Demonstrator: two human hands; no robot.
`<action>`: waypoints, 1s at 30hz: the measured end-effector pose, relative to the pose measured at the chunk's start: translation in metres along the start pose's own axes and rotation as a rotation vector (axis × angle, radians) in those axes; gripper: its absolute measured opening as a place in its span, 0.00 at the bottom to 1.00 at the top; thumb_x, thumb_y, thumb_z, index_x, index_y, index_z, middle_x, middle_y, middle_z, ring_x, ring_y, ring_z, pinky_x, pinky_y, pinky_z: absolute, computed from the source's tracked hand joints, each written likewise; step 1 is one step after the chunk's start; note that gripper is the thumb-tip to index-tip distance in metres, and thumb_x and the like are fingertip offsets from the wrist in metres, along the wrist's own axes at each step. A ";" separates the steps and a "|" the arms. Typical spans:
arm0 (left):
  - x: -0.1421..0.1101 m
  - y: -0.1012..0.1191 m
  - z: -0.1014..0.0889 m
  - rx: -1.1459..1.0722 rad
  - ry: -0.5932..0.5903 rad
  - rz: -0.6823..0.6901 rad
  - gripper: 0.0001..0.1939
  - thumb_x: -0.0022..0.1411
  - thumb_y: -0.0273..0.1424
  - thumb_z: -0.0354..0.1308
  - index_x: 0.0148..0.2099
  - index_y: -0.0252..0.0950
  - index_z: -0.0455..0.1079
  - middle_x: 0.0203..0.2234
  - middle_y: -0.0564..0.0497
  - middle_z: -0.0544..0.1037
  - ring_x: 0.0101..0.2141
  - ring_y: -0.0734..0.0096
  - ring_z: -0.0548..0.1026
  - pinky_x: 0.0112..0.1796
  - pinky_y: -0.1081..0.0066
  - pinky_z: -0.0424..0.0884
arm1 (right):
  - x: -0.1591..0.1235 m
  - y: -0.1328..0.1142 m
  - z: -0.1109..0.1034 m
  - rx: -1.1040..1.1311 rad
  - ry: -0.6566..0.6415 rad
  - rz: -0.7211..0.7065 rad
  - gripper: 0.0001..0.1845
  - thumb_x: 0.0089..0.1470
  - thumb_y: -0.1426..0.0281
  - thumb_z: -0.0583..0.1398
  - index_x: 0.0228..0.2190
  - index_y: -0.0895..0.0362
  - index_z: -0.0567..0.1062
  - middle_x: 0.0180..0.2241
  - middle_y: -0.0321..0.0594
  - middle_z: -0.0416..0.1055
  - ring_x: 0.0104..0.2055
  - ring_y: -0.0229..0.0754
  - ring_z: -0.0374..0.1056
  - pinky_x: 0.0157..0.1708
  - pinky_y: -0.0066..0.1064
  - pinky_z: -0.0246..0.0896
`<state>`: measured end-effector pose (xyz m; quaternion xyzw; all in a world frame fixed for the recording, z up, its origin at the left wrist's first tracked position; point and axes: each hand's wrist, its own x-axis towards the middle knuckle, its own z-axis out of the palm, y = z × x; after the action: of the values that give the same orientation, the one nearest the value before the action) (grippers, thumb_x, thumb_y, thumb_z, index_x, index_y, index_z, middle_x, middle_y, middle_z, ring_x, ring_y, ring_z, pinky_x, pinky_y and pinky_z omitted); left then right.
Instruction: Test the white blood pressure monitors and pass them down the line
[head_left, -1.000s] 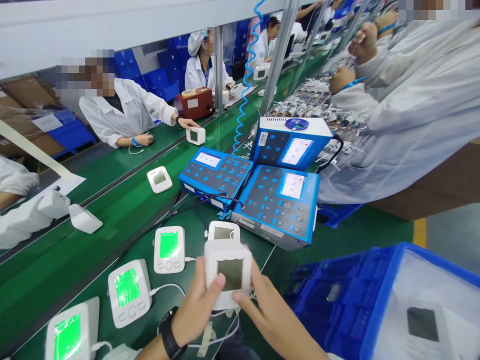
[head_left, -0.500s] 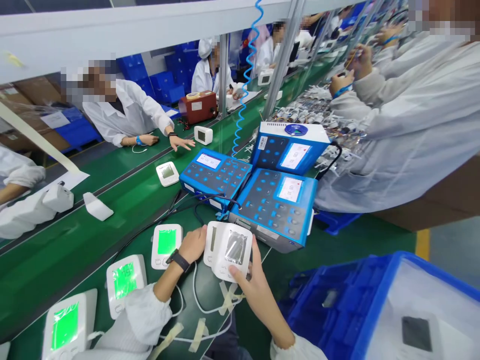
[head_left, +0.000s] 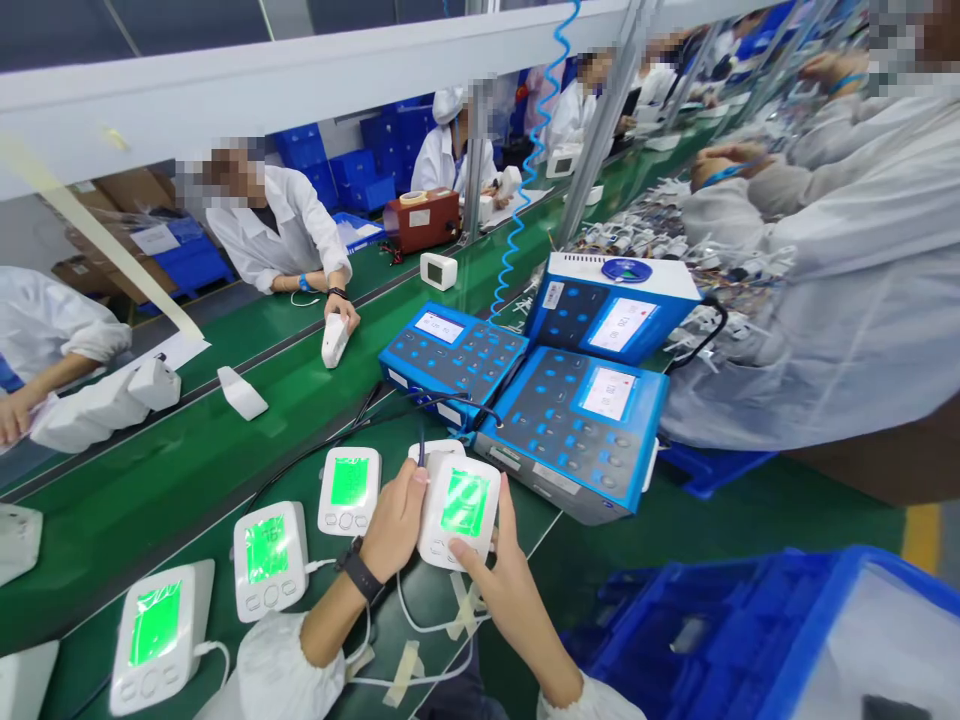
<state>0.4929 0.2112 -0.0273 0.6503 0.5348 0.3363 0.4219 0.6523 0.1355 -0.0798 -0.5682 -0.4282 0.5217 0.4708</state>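
In two hands [head_left: 394, 522] [head_left: 504, 590], one lit monitor [head_left: 459, 508]

Can't read anything tbh: green BP monitor LCDs [head_left: 266, 548] and blue tester screens [head_left: 607, 393] are showing digits, all too blurry.

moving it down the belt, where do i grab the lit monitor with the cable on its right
Grip the white monitor by its casing edges, coming from the left: its cable leaves the right side, and its lit screen and buttons face up.
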 end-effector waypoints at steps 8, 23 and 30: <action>-0.010 -0.012 0.007 0.039 -0.039 0.006 0.21 0.76 0.50 0.38 0.36 0.43 0.55 0.24 0.57 0.66 0.27 0.65 0.67 0.31 0.66 0.57 | -0.008 0.002 -0.002 -0.178 -0.037 0.042 0.56 0.64 0.49 0.58 0.73 0.48 0.26 0.64 0.47 0.69 0.58 0.58 0.72 0.56 0.52 0.67; 0.024 -0.020 0.025 -0.033 0.049 -0.218 0.52 0.56 0.43 0.70 0.74 0.30 0.50 0.54 0.30 0.74 0.54 0.42 0.74 0.55 0.49 0.67 | 0.011 -0.016 -0.054 0.119 -0.166 0.132 0.62 0.55 0.41 0.66 0.74 0.46 0.37 0.70 0.49 0.60 0.60 0.59 0.71 0.57 0.52 0.71; -0.017 0.010 -0.090 -0.096 -0.081 -0.400 0.34 0.56 0.46 0.70 0.62 0.39 0.74 0.40 0.44 0.84 0.36 0.58 0.81 0.34 0.68 0.75 | 0.004 -0.011 -0.067 0.070 -0.156 0.200 0.61 0.51 0.38 0.65 0.74 0.47 0.47 0.70 0.49 0.60 0.62 0.63 0.69 0.53 0.48 0.74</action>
<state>0.4133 0.2104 0.0193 0.5232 0.6193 0.2443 0.5320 0.7199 0.1354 -0.0687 -0.5491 -0.3863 0.6231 0.4013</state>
